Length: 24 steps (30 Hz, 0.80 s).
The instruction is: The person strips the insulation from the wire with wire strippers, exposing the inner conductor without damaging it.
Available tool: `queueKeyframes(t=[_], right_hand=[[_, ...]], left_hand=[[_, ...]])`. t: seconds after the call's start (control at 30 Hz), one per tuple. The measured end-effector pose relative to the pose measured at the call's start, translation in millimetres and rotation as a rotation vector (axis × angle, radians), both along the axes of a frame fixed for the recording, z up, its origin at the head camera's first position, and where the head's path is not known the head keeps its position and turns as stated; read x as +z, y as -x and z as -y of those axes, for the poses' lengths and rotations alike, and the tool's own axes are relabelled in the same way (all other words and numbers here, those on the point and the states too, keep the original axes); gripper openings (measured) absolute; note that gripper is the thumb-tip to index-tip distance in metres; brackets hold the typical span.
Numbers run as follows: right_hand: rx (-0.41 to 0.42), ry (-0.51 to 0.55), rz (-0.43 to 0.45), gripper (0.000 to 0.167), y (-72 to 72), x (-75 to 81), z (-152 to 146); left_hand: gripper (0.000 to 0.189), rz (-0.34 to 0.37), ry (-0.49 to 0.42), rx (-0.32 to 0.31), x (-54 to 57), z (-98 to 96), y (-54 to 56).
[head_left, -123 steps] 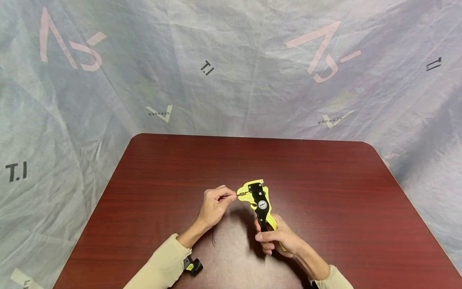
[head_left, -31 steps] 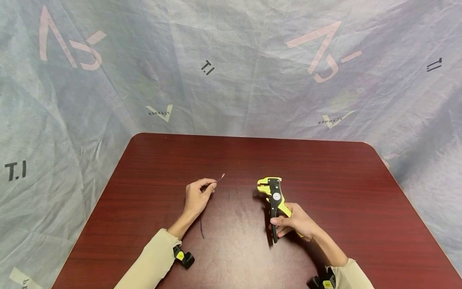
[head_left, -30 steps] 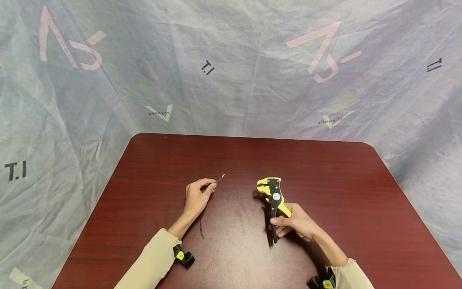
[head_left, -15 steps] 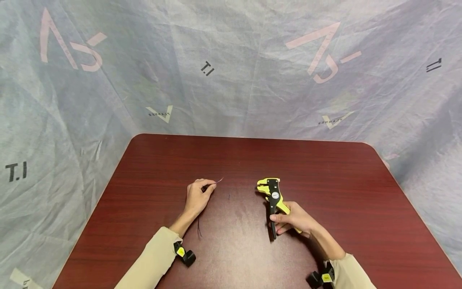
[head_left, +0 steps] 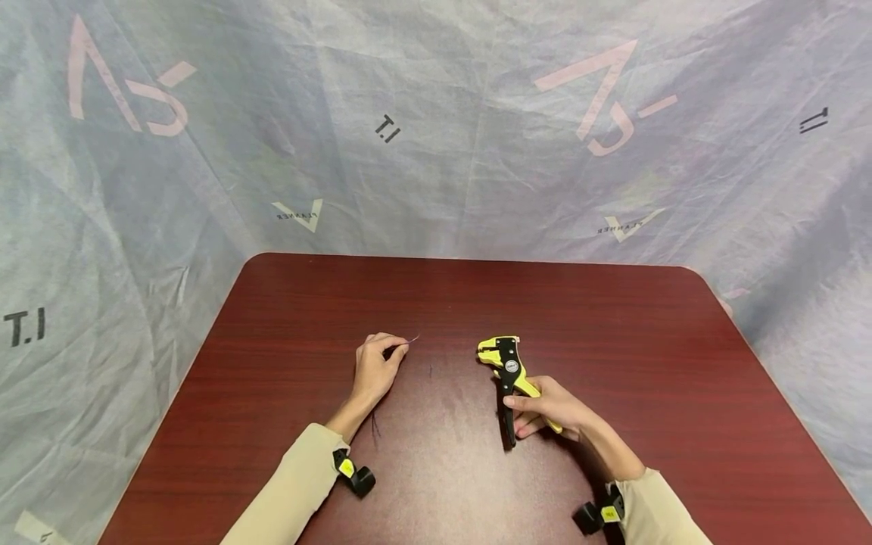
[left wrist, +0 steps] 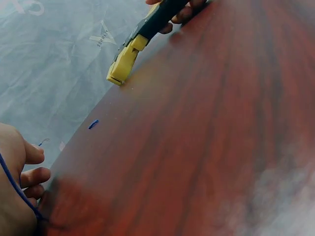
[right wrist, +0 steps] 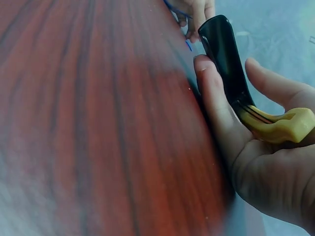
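My left hand (head_left: 375,369) pinches a thin blue wire (left wrist: 15,186) between thumb and forefinger. The wire's bare strands (left wrist: 46,140) stick out past the fingertips, and its other end hangs below the hand. A wire stripper (head_left: 511,366) with a yellow head and black body is gripped by its handles in my right hand (head_left: 555,406). Its head points toward the left hand, with a gap between them and no wire in its jaws. On the table between the hands lies a short piece of blue insulation (left wrist: 93,124).
The dark red wood-grain table (head_left: 613,318) has a grey printed cloth (head_left: 436,174) hanging behind it and at both sides. Small black cameras are strapped at the left wrist (head_left: 354,473) and right wrist (head_left: 598,516).
About four seconds ago the wire's end sat in the stripper's head. Hands and tool have since parted, and the insulation piece lies on the table. Lately the stripper drifted slightly left.
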State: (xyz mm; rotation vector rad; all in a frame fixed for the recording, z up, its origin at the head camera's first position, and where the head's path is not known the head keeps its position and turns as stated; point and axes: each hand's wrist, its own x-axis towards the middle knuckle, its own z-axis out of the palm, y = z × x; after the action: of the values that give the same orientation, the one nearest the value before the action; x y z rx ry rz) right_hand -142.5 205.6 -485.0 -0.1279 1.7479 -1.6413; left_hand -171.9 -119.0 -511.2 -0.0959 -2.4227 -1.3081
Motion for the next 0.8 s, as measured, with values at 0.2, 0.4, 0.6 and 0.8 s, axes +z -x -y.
queueKeyframes(t=[0.2,0.4,0.6,0.8], right_hand=[[0.024,0.036,0.003,0.026,-2.2,2.7,-2],[0.012,-0.001,-0.059,0.024,-6.4,9.2,-2],[-0.075,-0.303,-0.298,0.022,-11.1,15.8,7],[-0.116,-0.580,-0.510,0.008,-12.6,19.8,12]], left_hand=[[0.008,-0.006,0.029,-0.019,-1.8,-0.2,1.1],[0.008,0.000,0.027,-0.032,-3.4,-0.6,3.0],[0.010,0.013,0.038,-0.033,-3.6,-1.2,1.8],[0.012,0.030,0.038,-0.031,-2.6,-2.2,-0.1]])
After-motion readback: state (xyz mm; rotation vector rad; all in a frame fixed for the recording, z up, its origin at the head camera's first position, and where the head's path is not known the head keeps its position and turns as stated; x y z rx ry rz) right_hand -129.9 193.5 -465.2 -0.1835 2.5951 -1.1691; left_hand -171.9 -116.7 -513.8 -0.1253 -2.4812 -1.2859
